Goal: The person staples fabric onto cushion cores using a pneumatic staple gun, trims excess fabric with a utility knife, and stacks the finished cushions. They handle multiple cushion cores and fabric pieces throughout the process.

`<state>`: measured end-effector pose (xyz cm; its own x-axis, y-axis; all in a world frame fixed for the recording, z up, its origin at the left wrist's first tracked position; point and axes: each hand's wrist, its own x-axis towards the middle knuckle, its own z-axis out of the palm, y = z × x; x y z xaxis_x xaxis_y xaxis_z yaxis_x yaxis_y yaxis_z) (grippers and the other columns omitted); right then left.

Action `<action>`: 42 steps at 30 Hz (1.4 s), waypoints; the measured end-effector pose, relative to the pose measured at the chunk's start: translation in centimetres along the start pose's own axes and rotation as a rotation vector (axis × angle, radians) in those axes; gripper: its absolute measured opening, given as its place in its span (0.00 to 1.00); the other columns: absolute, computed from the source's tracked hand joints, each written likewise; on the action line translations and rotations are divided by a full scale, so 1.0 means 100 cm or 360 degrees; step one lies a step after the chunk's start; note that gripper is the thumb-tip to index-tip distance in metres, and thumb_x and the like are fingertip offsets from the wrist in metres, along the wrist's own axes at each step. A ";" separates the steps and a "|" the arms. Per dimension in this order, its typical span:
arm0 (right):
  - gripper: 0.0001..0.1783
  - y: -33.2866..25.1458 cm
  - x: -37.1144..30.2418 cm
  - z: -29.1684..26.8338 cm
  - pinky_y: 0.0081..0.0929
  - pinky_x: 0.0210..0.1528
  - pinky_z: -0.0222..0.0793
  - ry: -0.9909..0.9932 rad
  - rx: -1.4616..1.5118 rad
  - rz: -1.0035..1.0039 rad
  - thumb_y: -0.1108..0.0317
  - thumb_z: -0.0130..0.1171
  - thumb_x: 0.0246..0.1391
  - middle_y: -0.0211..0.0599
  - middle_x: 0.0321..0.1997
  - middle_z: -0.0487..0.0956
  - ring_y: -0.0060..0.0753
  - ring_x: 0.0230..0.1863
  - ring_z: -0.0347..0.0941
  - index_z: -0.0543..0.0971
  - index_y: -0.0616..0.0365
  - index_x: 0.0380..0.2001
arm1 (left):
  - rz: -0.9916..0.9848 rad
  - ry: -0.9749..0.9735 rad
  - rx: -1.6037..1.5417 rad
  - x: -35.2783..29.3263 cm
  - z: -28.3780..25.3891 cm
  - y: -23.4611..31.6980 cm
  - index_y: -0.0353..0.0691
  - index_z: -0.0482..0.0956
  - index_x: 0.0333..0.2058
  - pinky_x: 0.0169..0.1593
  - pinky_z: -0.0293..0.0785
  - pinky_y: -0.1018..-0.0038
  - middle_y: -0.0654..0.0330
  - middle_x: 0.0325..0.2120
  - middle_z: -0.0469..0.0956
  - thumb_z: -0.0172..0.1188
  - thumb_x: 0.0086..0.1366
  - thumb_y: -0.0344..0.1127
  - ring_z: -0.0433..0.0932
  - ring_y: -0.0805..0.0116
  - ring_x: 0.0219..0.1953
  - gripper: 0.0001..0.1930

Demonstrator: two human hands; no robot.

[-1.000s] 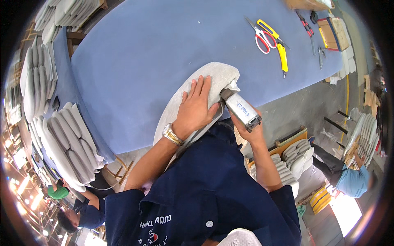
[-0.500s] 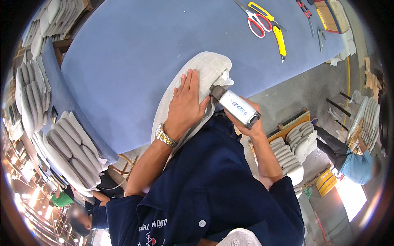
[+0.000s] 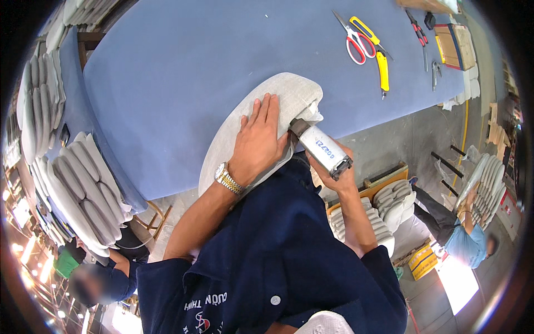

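A curved pad covered in light grey fabric [image 3: 296, 89] lies at the near edge of the blue table, partly against my body. My left hand [image 3: 257, 136], with a watch on its wrist, rests on the pad with the fingers stretched out. My right hand [image 3: 344, 177] is wrapped round a white pneumatic staple gun [image 3: 322, 146]. The gun's dark nose meets the pad's near right edge, close to my left thumb. Loose fabric [image 3: 315, 112] sticks up at the pad's right end. The gun hides the exact contact spot.
Red-handled scissors [image 3: 360, 47], a yellow screwdriver [image 3: 367, 32] and a yellow cutter [image 3: 382, 72] lie on the blue table [image 3: 167, 100]. Pliers [image 3: 435, 75] lie farther right. Grey pads [image 3: 83, 189] are stacked at left; others stand at lower right. Co-workers [image 3: 470, 242] are on both sides.
The whole view has shifted slightly. The staple gun's nose has moved a little along the pad's edge. My left hand is still flat on the pad.
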<state>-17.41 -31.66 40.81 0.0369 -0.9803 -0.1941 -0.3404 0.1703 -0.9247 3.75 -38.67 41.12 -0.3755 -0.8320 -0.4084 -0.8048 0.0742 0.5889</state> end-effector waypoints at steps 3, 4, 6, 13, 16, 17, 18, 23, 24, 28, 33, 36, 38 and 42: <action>0.16 0.002 -0.002 -0.004 0.31 0.36 0.76 -0.0086 -0.0111 -0.0039 0.71 0.71 0.47 0.45 0.33 0.83 0.45 0.31 0.82 0.82 0.63 0.40 | 0.0022 -0.0003 0.0002 0.000 -0.001 -0.001 0.32 0.50 0.74 0.70 0.62 0.40 0.38 0.73 0.55 0.65 0.64 0.35 0.55 0.37 0.75 0.45; 0.15 0.001 -0.002 -0.006 0.30 0.37 0.76 -0.0124 -0.0132 -0.0053 0.72 0.71 0.48 0.43 0.33 0.83 0.40 0.32 0.82 0.83 0.63 0.40 | 0.0022 -0.0011 0.0004 0.000 -0.002 -0.001 0.32 0.50 0.74 0.70 0.62 0.40 0.37 0.73 0.55 0.65 0.64 0.34 0.55 0.37 0.75 0.45; 0.13 -0.004 -0.001 -0.010 0.27 0.39 0.75 -0.0202 -0.0179 -0.0075 0.74 0.71 0.51 0.41 0.35 0.84 0.31 0.34 0.82 0.83 0.65 0.41 | 0.0023 -0.0012 -0.0005 0.001 -0.002 -0.001 0.32 0.50 0.74 0.70 0.62 0.40 0.37 0.73 0.55 0.65 0.63 0.33 0.55 0.36 0.75 0.46; 0.15 -0.013 0.004 -0.004 0.26 0.40 0.76 -0.0191 -0.0183 0.0062 0.75 0.70 0.50 0.41 0.36 0.85 0.31 0.35 0.83 0.82 0.65 0.43 | 0.0008 0.0027 -0.0007 0.000 0.005 0.003 0.30 0.51 0.73 0.69 0.62 0.38 0.38 0.73 0.55 0.66 0.62 0.33 0.55 0.37 0.75 0.46; 0.14 -0.008 -0.001 0.003 0.35 0.36 0.76 -0.0055 -0.0120 0.0073 0.70 0.70 0.47 0.45 0.32 0.82 0.51 0.33 0.82 0.82 0.61 0.38 | -0.0007 0.0038 0.0011 0.002 0.008 0.002 0.31 0.51 0.74 0.70 0.62 0.39 0.39 0.74 0.55 0.66 0.61 0.32 0.55 0.38 0.75 0.46; 0.14 -0.005 -0.003 0.003 0.35 0.36 0.76 -0.0041 -0.0119 0.0070 0.70 0.70 0.47 0.45 0.32 0.82 0.51 0.33 0.82 0.82 0.61 0.38 | -0.0018 0.0038 0.0024 0.001 0.009 0.002 0.32 0.50 0.74 0.70 0.63 0.40 0.39 0.74 0.55 0.66 0.61 0.31 0.55 0.39 0.75 0.46; 0.14 -0.003 -0.004 0.005 0.34 0.36 0.76 -0.0026 -0.0102 0.0053 0.70 0.71 0.47 0.45 0.32 0.82 0.50 0.33 0.82 0.82 0.61 0.39 | -0.0008 0.0039 0.0022 0.001 0.009 0.001 0.32 0.50 0.74 0.70 0.62 0.40 0.39 0.74 0.55 0.66 0.61 0.31 0.55 0.39 0.75 0.46; 0.16 0.002 -0.011 0.006 0.33 0.37 0.76 -0.0010 -0.0046 -0.0016 0.70 0.72 0.47 0.45 0.33 0.83 0.47 0.33 0.83 0.83 0.61 0.40 | 0.0073 0.0049 0.0030 0.001 0.005 -0.004 0.32 0.50 0.74 0.71 0.61 0.41 0.39 0.74 0.55 0.65 0.61 0.31 0.54 0.39 0.76 0.47; 0.16 0.002 -0.011 0.005 0.33 0.37 0.76 -0.0034 -0.0043 -0.0016 0.70 0.72 0.47 0.45 0.33 0.83 0.47 0.33 0.83 0.83 0.61 0.40 | 0.0067 0.0032 0.0018 0.001 0.004 -0.004 0.32 0.49 0.74 0.71 0.61 0.41 0.39 0.74 0.55 0.65 0.61 0.31 0.54 0.39 0.76 0.47; 0.17 -0.003 -0.008 0.002 0.33 0.37 0.76 -0.0104 -0.0004 -0.0016 0.70 0.72 0.46 0.45 0.33 0.83 0.48 0.33 0.83 0.83 0.62 0.41 | 0.0040 0.0001 -0.0035 0.000 0.001 -0.003 0.31 0.50 0.74 0.71 0.60 0.39 0.39 0.74 0.55 0.65 0.61 0.32 0.55 0.39 0.75 0.46; 0.19 -0.018 -0.003 -0.005 0.31 0.41 0.76 -0.0271 -0.0126 0.0130 0.72 0.71 0.47 0.46 0.36 0.84 0.44 0.37 0.83 0.82 0.64 0.44 | 0.0007 0.0007 -0.0074 -0.001 0.005 0.002 0.33 0.50 0.74 0.70 0.58 0.37 0.40 0.74 0.55 0.66 0.59 0.30 0.54 0.39 0.76 0.47; 0.19 -0.021 -0.004 -0.008 0.28 0.45 0.77 -0.0269 -0.0183 0.0220 0.74 0.71 0.49 0.46 0.39 0.86 0.37 0.40 0.85 0.82 0.66 0.46 | -0.0001 0.0020 -0.0077 0.002 0.009 0.006 0.35 0.49 0.75 0.70 0.58 0.35 0.40 0.74 0.54 0.66 0.57 0.27 0.53 0.39 0.76 0.49; 0.21 -0.013 -0.007 0.000 0.35 0.41 0.77 -0.0141 -0.0106 0.0105 0.71 0.72 0.45 0.48 0.35 0.83 0.51 0.36 0.83 0.81 0.62 0.44 | -0.0024 0.0010 -0.0102 0.003 0.009 0.007 0.38 0.48 0.76 0.71 0.58 0.35 0.40 0.74 0.53 0.66 0.55 0.23 0.52 0.38 0.76 0.52; 0.20 0.005 -0.011 0.013 0.34 0.42 0.77 0.0017 0.0006 -0.0061 0.71 0.72 0.47 0.47 0.36 0.84 0.50 0.38 0.84 0.81 0.62 0.45 | 0.0228 -0.0211 -0.0264 0.012 -0.010 -0.006 0.42 0.48 0.77 0.75 0.53 0.45 0.43 0.76 0.52 0.67 0.61 0.34 0.49 0.44 0.78 0.49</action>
<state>-16.43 -30.36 40.13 0.0399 -0.9871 -0.1553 -0.3356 0.1332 -0.9326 4.25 -40.30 41.00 -0.5458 -0.7395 -0.3939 -0.6568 0.0857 0.7492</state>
